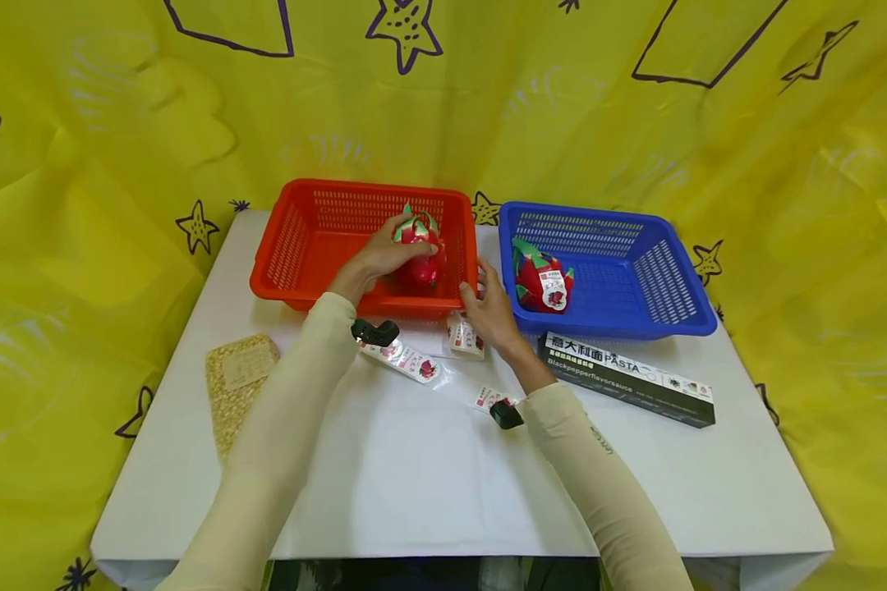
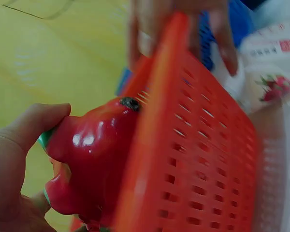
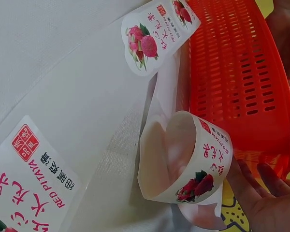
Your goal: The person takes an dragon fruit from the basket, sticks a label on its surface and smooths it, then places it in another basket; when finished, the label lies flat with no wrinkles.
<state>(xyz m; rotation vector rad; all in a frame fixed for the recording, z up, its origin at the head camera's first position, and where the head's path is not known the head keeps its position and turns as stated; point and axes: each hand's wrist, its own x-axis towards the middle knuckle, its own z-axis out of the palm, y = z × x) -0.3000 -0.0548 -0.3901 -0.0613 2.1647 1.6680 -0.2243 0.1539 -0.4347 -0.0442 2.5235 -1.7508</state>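
My left hand (image 1: 384,253) grips a red dragon fruit (image 1: 427,271) with green tips, inside the red basket (image 1: 296,293) near its right end. In the left wrist view, thumb and fingers curl around the shiny dragon fruit (image 2: 99,150). At the front right corner of that basket is my right hand (image 1: 491,308), its thumb at the front and its fingers on the right side. A strip of dragon fruit labels (image 1: 417,365) lies below the basket. The strip's curled end (image 3: 183,159) stands beside my right fingers.
To the right, a blue basket (image 1: 613,328) contains another dragon fruit (image 1: 535,287) bearing a white label (image 1: 553,290). A dark pasta box (image 1: 628,377) lies in front of it. On the left is a bag of pale grains (image 1: 240,386). A yellow patterned curtain (image 1: 443,123) hangs behind the table.
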